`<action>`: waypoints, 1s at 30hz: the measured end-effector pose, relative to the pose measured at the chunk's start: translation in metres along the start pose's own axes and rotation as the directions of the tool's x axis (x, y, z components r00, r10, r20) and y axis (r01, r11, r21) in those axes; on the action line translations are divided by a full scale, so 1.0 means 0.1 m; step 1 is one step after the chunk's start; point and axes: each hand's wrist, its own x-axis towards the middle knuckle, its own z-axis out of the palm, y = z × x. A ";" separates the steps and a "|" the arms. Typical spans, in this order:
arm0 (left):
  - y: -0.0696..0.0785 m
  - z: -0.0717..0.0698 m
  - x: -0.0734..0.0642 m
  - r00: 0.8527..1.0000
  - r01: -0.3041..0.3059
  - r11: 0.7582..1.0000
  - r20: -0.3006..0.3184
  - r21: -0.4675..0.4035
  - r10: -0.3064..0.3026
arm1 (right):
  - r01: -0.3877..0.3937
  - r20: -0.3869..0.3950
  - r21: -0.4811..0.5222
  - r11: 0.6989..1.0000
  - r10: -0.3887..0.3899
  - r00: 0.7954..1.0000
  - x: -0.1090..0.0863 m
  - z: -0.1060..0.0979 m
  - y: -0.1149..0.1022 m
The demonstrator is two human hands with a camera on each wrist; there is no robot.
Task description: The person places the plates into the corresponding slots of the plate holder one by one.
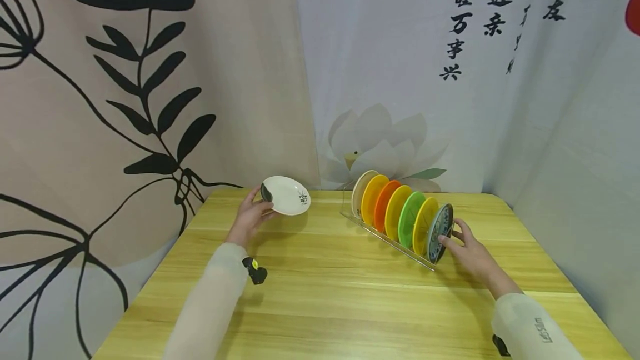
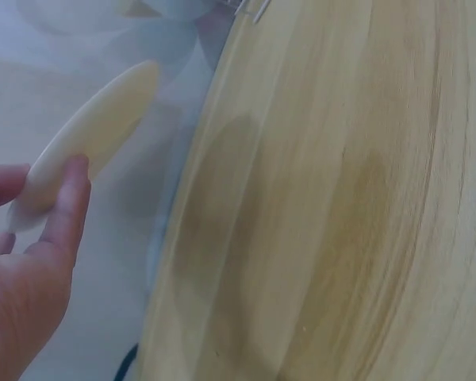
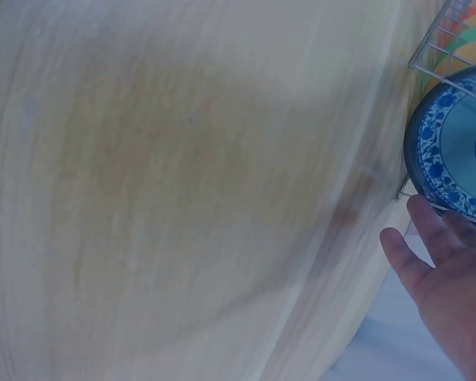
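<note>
My left hand (image 1: pixel 250 216) pinches a small white plate (image 1: pixel 289 196) by its left edge, above the back left of the table. Dark leaf-like and small black markings decorate that plate. The left wrist view shows it nearly edge-on, with the thumb (image 2: pixel 73 182) on one face and fingers on the other. At the right, my right hand (image 1: pixel 472 251) is beside a blue-and-white patterned plate (image 1: pixel 440 232), the nearest in a wire rack (image 1: pixel 390 242). In the right wrist view its fingers (image 3: pixel 432 230) are spread near the rim; whether they touch it I cannot tell.
Behind the patterned plate, the rack holds several upright plates in yellow, green (image 1: pixel 411 218), orange (image 1: pixel 386 204) and a pale one (image 1: pixel 361 196) farthest back. The rack stands on a wooden table (image 1: pixel 320 304). Printed curtains (image 1: pixel 250 71) hang close behind the table's back edge.
</note>
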 end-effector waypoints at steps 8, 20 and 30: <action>0.07 0.18 0.02 0.999 -0.006 1.000 0.043 0.018 0.005 | -0.003 0.002 0.001 1.000 0.003 1.000 -0.01 0.00 0.00; 0.11 0.44 0.10 0.997 -0.023 0.999 0.069 -0.025 0.025 | 0.001 -0.005 -0.011 1.000 -0.001 1.000 0.00 0.00 0.00; 0.11 0.69 0.16 0.993 -0.051 0.998 0.102 -0.045 0.056 | 0.007 -0.010 -0.013 1.000 -0.007 1.000 -0.01 0.00 -0.01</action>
